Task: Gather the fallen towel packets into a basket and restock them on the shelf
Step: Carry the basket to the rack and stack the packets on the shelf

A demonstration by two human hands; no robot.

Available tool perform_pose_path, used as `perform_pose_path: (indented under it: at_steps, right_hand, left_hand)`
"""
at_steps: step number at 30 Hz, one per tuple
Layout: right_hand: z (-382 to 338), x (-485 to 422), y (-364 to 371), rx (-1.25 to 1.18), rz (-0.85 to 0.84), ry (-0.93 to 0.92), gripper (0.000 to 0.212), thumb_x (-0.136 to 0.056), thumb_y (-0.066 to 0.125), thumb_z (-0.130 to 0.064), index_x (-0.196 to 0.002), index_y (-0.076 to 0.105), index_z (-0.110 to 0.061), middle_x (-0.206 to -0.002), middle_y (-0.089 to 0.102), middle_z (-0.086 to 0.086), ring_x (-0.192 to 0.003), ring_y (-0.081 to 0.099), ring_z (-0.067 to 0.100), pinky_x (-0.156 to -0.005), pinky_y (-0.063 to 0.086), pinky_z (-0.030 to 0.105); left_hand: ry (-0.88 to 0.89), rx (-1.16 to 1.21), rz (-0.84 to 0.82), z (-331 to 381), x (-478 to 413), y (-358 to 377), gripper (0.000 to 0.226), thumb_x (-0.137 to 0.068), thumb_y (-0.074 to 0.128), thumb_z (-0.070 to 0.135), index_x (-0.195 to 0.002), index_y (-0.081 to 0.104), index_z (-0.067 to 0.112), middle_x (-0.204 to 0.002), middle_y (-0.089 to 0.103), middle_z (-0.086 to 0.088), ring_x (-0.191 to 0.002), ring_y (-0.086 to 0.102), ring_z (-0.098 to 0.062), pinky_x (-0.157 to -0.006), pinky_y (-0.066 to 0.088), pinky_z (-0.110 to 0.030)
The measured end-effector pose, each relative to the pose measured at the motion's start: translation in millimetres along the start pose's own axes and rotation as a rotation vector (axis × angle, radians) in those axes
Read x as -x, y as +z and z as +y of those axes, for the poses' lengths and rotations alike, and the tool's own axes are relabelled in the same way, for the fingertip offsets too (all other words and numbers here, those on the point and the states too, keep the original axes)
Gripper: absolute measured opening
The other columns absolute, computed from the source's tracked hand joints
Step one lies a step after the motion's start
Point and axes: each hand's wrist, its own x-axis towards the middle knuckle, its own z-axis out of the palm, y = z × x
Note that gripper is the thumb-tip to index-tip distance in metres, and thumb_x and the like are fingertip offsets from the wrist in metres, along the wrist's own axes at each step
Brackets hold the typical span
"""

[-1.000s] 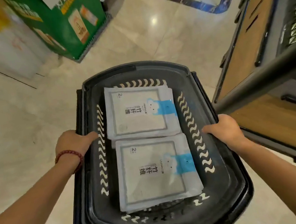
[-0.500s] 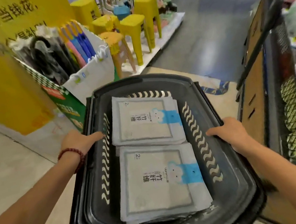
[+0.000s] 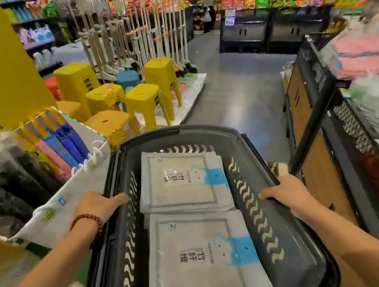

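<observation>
My view has swung up from the floor to the aisle within the last second, so I judge the basket [image 3: 147, 137] is lifted and the gathering is done. My left hand [image 3: 96, 205] grips its left rim, thumb laid inside; my right hand [image 3: 288, 192] grips the right rim. The far towel packet [image 3: 181, 179] and near towel packet [image 3: 201, 253] lie flat inside, overlapping mid-basket. The shelf [image 3: 317, 172] stands just right of it; restocking comes next.
</observation>
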Motion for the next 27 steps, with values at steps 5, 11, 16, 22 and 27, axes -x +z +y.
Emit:
perform_pose_path:
  at_steps: [5,11,16,22,27]
  right_hand:
    - [-60.6,-121.4,-16.5,-0.045,0.125,0.038,0.030,-0.067,0.079,-0.016,-0.067,0.049,-0.009,-0.067,0.055,0.008,-0.064,0.058,0.024,-0.049,0.040,0.029]
    - [-92.4,-236.9,-43.8,-0.077,0.288,0.178,0.032,-0.065,0.081,-0.020,-0.076,0.057,0.000,-0.071,0.057,0.013,-0.066,0.060,0.027,-0.051,0.040,0.028]
    - [-95.7,-364.8,-79.2,-0.125,0.358,0.260,0.037,-0.067,0.080,-0.020,-0.092,0.063,0.001,-0.087,0.066,0.017,-0.076,0.065,0.030,-0.069,0.058,0.044]
    - [-106.1,-544.7,-149.4,-0.173,0.414,0.264,0.070,-0.073,0.078,-0.020,-0.131,0.045,0.002,-0.131,0.051,0.018,-0.112,0.052,0.032,-0.091,0.045,0.041]
    - [-148.4,-692.1,-224.1,-0.110,0.391,0.261,0.039,-0.067,0.081,-0.020,-0.088,0.057,0.003,-0.085,0.054,0.024,-0.084,0.059,0.034,-0.071,0.048,0.039]
  left_hand:
    - [0.124,-0.029,-0.109,115.9,-150.6,34.3,0.048,-0.071,0.076,0.044,-0.068,0.048,0.005,-0.064,0.050,-0.006,-0.059,0.048,-0.021,-0.058,0.039,-0.030]
    - [0.270,-0.106,-0.173,250.5,-280.6,82.3,0.054,-0.069,0.075,0.051,-0.055,0.041,0.012,-0.050,0.041,-0.003,-0.047,0.041,-0.020,-0.044,0.028,-0.026]
    - [0.335,-0.073,-0.210,362.1,-375.9,162.3,0.052,-0.066,0.079,0.047,-0.058,0.050,0.005,-0.048,0.048,-0.005,-0.048,0.046,-0.021,-0.043,0.028,-0.026]
    - [0.375,-0.166,-0.274,514.1,-476.4,275.1,0.052,-0.070,0.075,0.050,-0.054,0.047,0.009,-0.051,0.047,-0.010,-0.049,0.046,-0.024,-0.044,0.031,-0.029]
    - [0.358,-0.101,-0.282,628.9,-559.0,334.2,0.055,-0.071,0.076,0.045,-0.050,0.038,0.011,-0.046,0.037,-0.006,-0.046,0.038,-0.022,-0.044,0.024,-0.027]
